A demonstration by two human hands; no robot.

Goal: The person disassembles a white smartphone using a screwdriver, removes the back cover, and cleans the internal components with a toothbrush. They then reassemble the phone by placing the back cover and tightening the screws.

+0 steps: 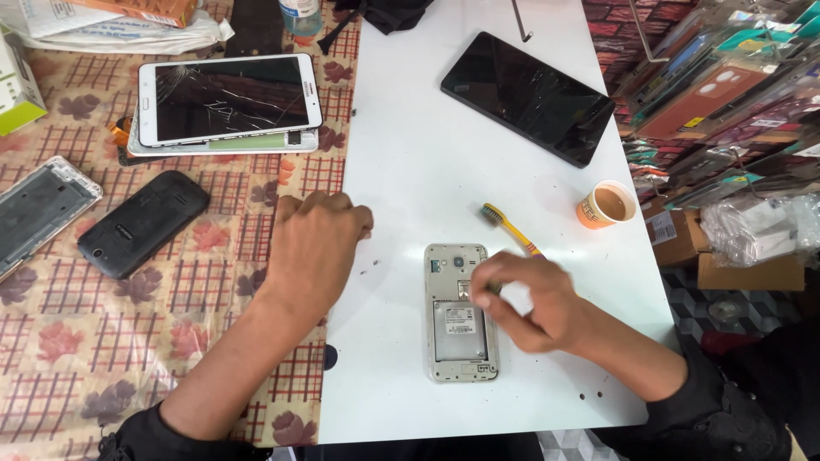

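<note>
A silver phone (459,333) lies face down on the white board (427,128) with its back cover off and its battery bay bare. My right hand (530,299) rests at the phone's upper right edge, fingers pinched together on something small I cannot make out. My left hand (314,248) is a loose fist at the board's left edge, a hand's width left of the phone, holding nothing I can see. A yellow toothbrush (509,227) lies just beyond my right hand, partly hidden under it.
A black tablet (530,98) lies at the far end of the board, and an orange paper cup (606,205) of tea near its right edge. On the patterned cloth (51,341) left are a cracked white tablet (229,98), a black phone (141,224) and a phone frame (38,209).
</note>
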